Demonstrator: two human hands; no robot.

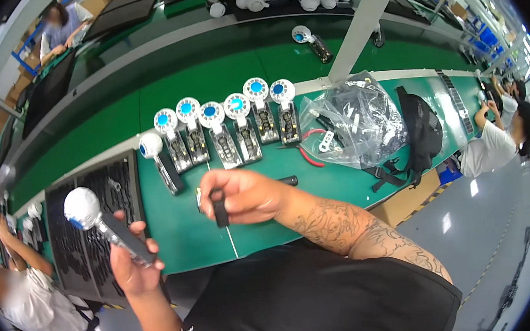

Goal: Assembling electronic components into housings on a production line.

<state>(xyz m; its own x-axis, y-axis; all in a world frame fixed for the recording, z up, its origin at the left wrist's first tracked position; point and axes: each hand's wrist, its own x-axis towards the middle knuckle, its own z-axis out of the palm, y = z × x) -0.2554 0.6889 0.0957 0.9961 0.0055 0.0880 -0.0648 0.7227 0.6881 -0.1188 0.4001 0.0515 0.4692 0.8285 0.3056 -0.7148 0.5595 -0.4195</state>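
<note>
My left hand [136,267] is wrapped around the dark handle of a handheld device [83,207] with a round silver-white head and a blue patch. It is tilted, head up and to the left. My right hand [245,196] pinches a small black plastic piece [220,213] over the green bench [189,243], apart from the device. Beyond my hands lies a row of several similar devices [211,114], with blue round centres and open handles showing circuit boards. One more device [151,147] lies at the left end of the row, turned sideways.
A dark tray [62,249] of black parts lies at the left. Red-handled pliers [310,158], a clear plastic bag [369,117] of parts and a black bag [419,125] are to the right. A metal post [366,22] rises behind. Other people work at both sides.
</note>
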